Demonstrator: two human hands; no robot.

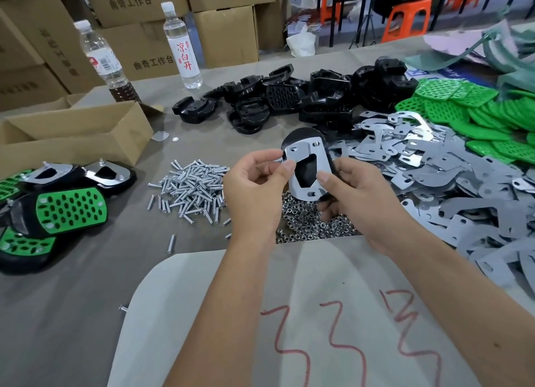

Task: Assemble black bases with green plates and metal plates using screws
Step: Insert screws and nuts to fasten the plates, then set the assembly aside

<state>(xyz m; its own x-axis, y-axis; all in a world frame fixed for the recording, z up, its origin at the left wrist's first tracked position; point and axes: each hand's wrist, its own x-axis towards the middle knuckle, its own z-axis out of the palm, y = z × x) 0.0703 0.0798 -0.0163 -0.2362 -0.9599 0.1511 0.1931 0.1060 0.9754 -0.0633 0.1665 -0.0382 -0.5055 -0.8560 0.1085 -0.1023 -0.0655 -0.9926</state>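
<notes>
Black base (pixel 301 134) with a metal plate (pixel 307 166) laid on it is what I hold above the pile of nuts (pixel 312 224). My right hand (pixel 362 195) grips its right edge, thumb on the plate. My left hand (pixel 257 184) pinches a screw (pixel 275 161) at the plate's left side. Loose screws (pixel 191 189) lie left of the nuts.

Grey table (pixel 72 314): screws (pixel 189 188), nuts (pixel 312 221), black bases (pixel 289 97), metal plates (pixel 434 166), green plates (pixel 463 108)
</notes>
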